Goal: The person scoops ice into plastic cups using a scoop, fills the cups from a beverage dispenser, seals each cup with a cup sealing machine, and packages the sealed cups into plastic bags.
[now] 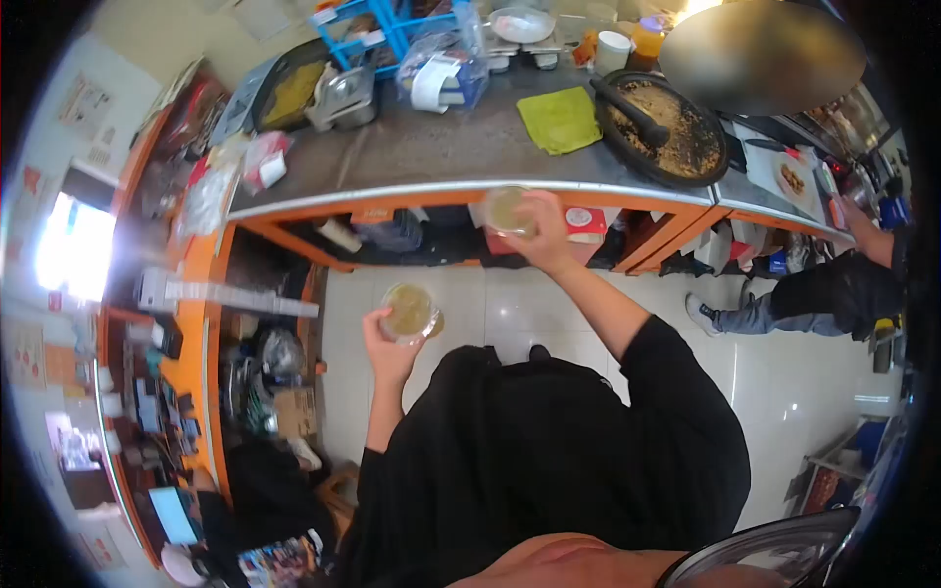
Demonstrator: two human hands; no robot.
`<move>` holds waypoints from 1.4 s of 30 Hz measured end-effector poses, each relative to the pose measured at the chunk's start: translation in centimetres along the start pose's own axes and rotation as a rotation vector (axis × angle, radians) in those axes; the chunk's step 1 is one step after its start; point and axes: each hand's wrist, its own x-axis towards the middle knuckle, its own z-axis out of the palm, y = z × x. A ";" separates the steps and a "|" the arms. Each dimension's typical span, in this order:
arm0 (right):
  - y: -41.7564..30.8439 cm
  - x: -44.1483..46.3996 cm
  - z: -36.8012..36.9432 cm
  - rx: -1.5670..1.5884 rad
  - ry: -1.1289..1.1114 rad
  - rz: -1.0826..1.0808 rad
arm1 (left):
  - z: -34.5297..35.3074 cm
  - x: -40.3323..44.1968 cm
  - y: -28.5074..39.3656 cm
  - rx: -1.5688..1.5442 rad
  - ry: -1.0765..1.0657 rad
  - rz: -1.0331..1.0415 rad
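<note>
My left hand (390, 345) is wrapped round a round clear container (410, 312) with yellowish-green contents, held above the tiled floor. Around a second, similar container (507, 211) the fingers of my right hand (545, 233) are closed, just in front of the counter's metal edge. Both containers look transparent, with pale rims; whether each has a lid is hard to make out. On the counter (421, 157) beyond them lies a folded green cloth (559, 120). To its right stands a wide black bowl (664, 127) of brown crumbly food with a dark pestle-like tool (632, 113) in it.
A dark tray of yellow-green food (292, 95) and a metal container (345, 98) stand at the counter's left. Blue racks (387, 39) and a plastic-wrapped bundle (446, 78) are at the back. One person (833, 294) stands at right; another (270, 500) is at lower left.
</note>
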 end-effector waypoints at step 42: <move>11.1 37.4 26.4 -0.303 -1.018 -0.121 | 8.3 46.3 -14.0 0.090 -0.251 0.155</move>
